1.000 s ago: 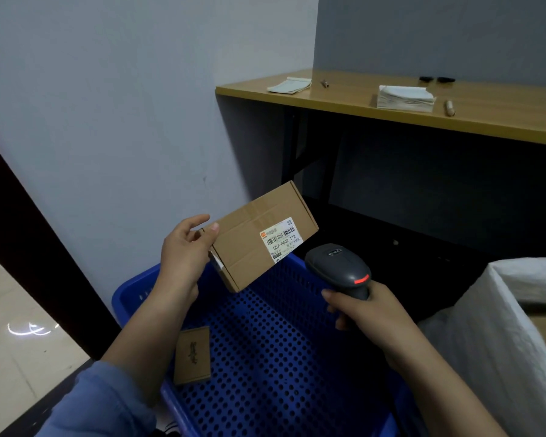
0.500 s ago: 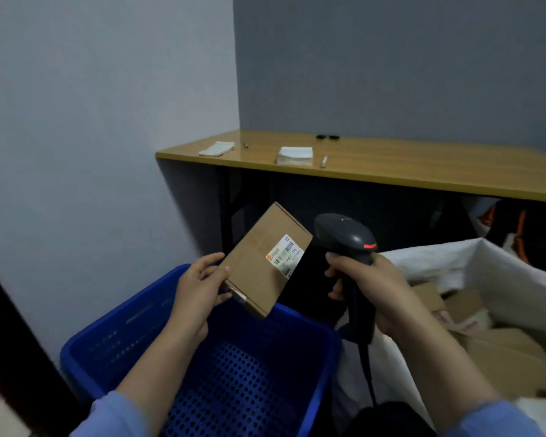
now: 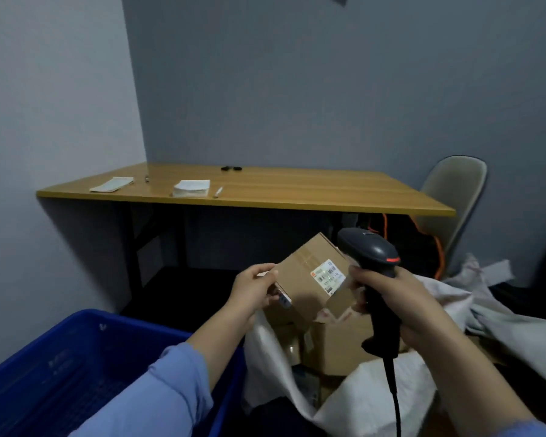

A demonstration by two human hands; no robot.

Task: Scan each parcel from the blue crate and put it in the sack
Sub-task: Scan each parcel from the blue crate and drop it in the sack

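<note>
Landmark: the white woven sack [image 3: 353,383], mouth open, low and right of centre; every place below is given from it.
Parcel in hand: a small cardboard parcel [image 3: 309,285] with a white barcode label [image 3: 327,276] facing the camera, tilted, held in the air just above the sack's mouth and not yet inside.
Left hand: the left hand [image 3: 252,293] pinches the parcel's near-left corner, thumb on the top face and the other fingers curled underneath; a firm but narrow hold.
Right hand: the right hand [image 3: 394,304] is wrapped closed round the grip of a dark handheld barcode scanner [image 3: 371,257], directly above the sack; the scanner's head sits just beside the parcel's right edge, a red light showing on it, its cable [image 3: 394,402] hanging down in front of the sack.
Already in the sack: several cardboard boxes [image 3: 344,345] lie inside, under the held parcel, so a good part of the job looks done.
Blue crate: the blue crate [image 3: 76,367] stands just left of the sack, touching or nearly so; the visible part of its floor shows no parcels, but most of the interior is hidden by the sleeve [image 3: 158,398] and the frame edge, so what is left cannot be told.
Step judged: parcel positioned over the sack, likely at or just past scanning; release into the sack is the step remaining for it.
Behind the sack: a wooden table [image 3: 297,193] with paper stacks, and a chair [image 3: 454,190].
</note>
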